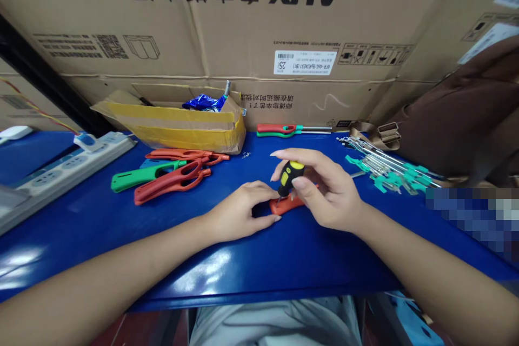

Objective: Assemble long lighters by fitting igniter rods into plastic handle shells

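Note:
My right hand (330, 189) is closed around a short black and yellow screwdriver (290, 177). The screwdriver stands nearly upright, its tip down at one end of an orange-red lighter handle (288, 204) lying on the blue table. With thumb and fingers, my left hand (248, 211) grips that same end of the handle. The handle's other end is partly hidden behind my right hand. To the left lie several empty lighter shells, among them a green shell (141, 175) and a red shell (170, 184).
A yellow-taped cardboard box (182, 127) holds a blue packet. Behind it stands a large carton (227, 38). Lighters with metal tubes (279, 130) lie at the back. Metal rods with teal parts (385, 165) are piled right, beside a brown bag (458, 113). A power strip (60, 175) runs along the left.

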The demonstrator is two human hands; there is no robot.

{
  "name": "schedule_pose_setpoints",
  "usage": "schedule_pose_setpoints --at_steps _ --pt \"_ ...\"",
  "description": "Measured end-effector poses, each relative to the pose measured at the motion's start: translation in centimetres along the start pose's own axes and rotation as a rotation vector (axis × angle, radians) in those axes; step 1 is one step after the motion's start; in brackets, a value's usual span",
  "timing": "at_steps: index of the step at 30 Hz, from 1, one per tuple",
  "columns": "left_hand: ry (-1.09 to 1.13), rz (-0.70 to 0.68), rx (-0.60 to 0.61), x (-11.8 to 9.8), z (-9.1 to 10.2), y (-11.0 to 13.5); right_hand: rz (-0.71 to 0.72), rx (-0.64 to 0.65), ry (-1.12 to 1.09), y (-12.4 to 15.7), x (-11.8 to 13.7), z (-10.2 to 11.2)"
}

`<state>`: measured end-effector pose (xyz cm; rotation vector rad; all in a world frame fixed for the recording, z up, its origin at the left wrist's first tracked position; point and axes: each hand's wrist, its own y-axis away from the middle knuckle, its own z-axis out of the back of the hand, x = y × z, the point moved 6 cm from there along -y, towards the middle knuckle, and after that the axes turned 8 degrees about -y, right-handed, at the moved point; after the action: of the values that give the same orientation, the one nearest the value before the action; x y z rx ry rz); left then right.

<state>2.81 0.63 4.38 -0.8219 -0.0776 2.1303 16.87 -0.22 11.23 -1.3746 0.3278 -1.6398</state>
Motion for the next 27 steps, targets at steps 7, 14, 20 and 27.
schedule_pose_setpoints --at_steps 7,14,20,27 --pt "0.002 -0.002 -0.012 0.0 0.0 0.0 0.209 -0.052 0.289 -0.2 1.1 0.7" --pt "0.005 0.007 -0.002 0.2 -0.1 0.0 -0.013 -0.026 0.128 -0.5 0.4 0.6" --pt "0.011 -0.003 -0.015 0.2 0.0 0.0 0.118 -0.111 0.339 -0.4 1.1 1.1" --pt "0.004 0.008 0.0 0.2 -0.1 0.0 -0.035 -0.027 0.156 -0.4 0.0 0.7"
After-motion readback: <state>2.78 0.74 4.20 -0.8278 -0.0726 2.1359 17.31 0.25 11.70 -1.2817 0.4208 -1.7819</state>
